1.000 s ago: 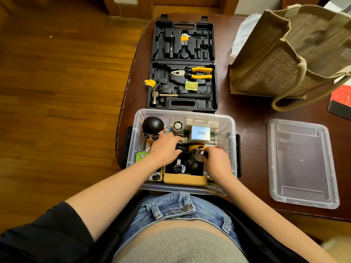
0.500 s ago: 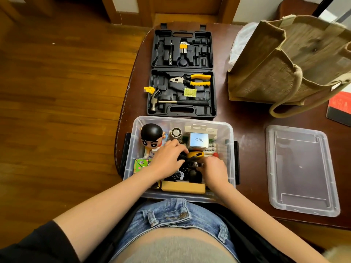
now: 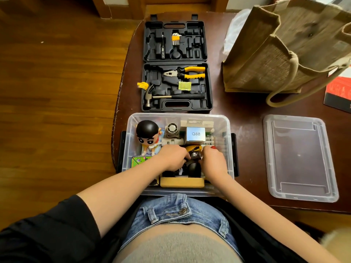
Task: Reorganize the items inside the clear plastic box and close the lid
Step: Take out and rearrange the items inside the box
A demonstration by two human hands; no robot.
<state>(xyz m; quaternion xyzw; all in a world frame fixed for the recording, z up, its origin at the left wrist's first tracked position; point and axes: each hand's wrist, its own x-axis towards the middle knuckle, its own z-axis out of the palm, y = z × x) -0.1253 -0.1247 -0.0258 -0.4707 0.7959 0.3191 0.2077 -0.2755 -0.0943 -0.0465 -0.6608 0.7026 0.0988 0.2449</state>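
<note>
Judging from the crowding, we think the main risk is to the closing step: the clear plastic box [image 3: 131, 133], low in the centre of the frame at the near table edge, is packed high, and the big-headed figurine [image 3: 147, 134] standing in its upper left corner looks tall enough to foul the lid [image 3: 300, 158], which lies flat on the table [image 3: 245, 114] at the right, well apart from the box. If it stays upright, we would expect the lid to rock or refuse to latch.

A second risk sits in the middle of the box, where our left hand [image 3: 171, 157] and right hand [image 3: 214, 162] meet over a tangle of dark items beside a yellow-and-black tool [image 3: 193, 149]. Both hands have fingers curled down into that cluster, but we cannot tell exactly what each is pinching, since the fingertips are hidden. Pulling there could drag out a black cable [image 3: 176, 170] and tip the Q88 box [image 3: 195, 134] just above.

Around us, the burlap bag [image 3: 281, 54] fills the upper right, and the open tool case [image 3: 176, 69] lies just above the box, nearly touching its far wall. Neither blocks the path to the lid. A tan cardboard piece [image 3: 182, 182] lines the near wall of the box.
</note>
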